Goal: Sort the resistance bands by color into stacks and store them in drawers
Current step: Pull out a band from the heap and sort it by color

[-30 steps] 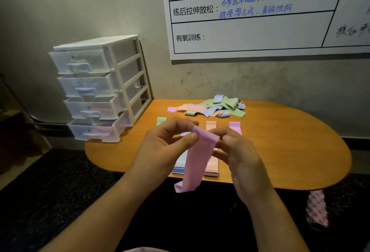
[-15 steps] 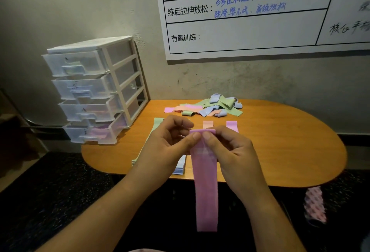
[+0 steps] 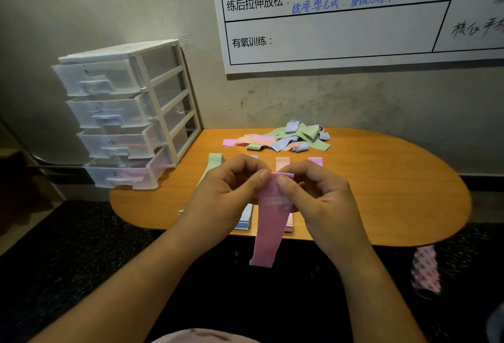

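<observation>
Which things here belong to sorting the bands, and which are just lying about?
Job: pink resistance band pinched by left hand and right hand; loose pile of mixed pastel bands; sorted stacks on the wooden table; clear plastic drawer unit.
Lying about: white wall chart; pink patterned object on the floor.

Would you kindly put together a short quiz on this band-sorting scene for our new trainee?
1. True or false: the left hand and right hand both pinch the top of the pink band.
2. Where does the mixed pile lie? A) at the far side of the table; B) in the top drawer; C) on the floor.
3. Fill in: the drawer unit has ___ drawers.
Key: 1 true; 2 A; 3 four.
</observation>
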